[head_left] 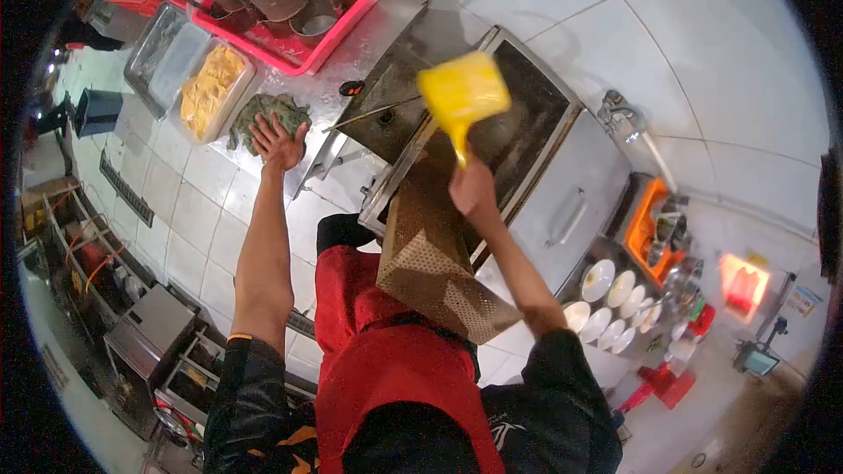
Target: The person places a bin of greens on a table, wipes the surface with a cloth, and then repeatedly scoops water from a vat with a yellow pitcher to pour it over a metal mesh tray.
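My left hand [279, 142] lies flat with spread fingers on a crumpled green cloth [285, 112] at the edge of the metal counter [329, 92]. My right hand [474, 189] is wrapped round the handle of a yellow scoop [464, 88], raised over an open metal fryer-like basin [536, 96]. The scoop is slightly blurred. Below my right hand, a perforated metal basket [439, 276] rests tilted against the basin's near side, by my red apron [386, 369]. A thin metal rod [378, 112] lies across the basin's left part.
A red tray [320, 57] with several metal cups stands at the upper left, beside a tub of yellow food [211, 92]. A wall tap [622, 114] is right of the basin. Several white bowls [599, 281] and an orange basket [654, 228] stand farther right.
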Demonstrator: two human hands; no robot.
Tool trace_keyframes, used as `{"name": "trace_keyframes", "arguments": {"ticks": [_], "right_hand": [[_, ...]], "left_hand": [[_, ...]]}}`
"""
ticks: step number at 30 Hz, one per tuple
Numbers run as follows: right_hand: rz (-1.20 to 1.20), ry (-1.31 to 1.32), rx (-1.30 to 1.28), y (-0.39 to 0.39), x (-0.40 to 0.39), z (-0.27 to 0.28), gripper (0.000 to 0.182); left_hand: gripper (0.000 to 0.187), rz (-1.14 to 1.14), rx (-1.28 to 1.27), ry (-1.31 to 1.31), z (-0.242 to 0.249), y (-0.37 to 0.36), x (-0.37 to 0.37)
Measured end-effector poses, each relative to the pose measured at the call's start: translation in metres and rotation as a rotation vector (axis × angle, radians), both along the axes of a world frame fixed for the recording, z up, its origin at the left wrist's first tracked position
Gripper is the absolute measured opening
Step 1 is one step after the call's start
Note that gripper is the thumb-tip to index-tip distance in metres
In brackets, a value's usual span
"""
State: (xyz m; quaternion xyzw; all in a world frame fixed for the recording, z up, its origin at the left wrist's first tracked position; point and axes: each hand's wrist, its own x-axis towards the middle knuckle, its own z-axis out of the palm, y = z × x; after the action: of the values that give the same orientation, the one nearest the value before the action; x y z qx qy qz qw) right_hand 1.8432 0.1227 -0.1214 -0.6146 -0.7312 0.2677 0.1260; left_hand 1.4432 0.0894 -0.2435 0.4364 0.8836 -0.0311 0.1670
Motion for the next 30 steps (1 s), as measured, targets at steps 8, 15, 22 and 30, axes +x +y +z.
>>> {"name": "trace_keyframes", "arguments": {"ticks": [8, 15, 22, 30], "right_hand": [[-0.956, 1.821, -1.214, 0.08, 0.088, -0.099, 0.034], [-0.85, 1.973, -0.933, 0.1, 0.073, -0.146, 0.044], [-0.631, 2.167, -0.991, 0.107, 0.118, -0.209, 0.049], [-1.032, 2.514, -0.814, 0.116, 0.118, -0.203, 0.045]], "left_hand": [[0.094, 0.029, -0.088, -0.024, 0.007, 0.016, 0.005], [0.095, 0.005, -0.061, -0.005, 0.001, 0.012, 0.008], [0.096, -0.034, -0.147, 0.159, -0.018, 0.012, 0.003], [0.097, -0.404, -0.238, 0.584, -0.109, 0.002, -0.067]]}}
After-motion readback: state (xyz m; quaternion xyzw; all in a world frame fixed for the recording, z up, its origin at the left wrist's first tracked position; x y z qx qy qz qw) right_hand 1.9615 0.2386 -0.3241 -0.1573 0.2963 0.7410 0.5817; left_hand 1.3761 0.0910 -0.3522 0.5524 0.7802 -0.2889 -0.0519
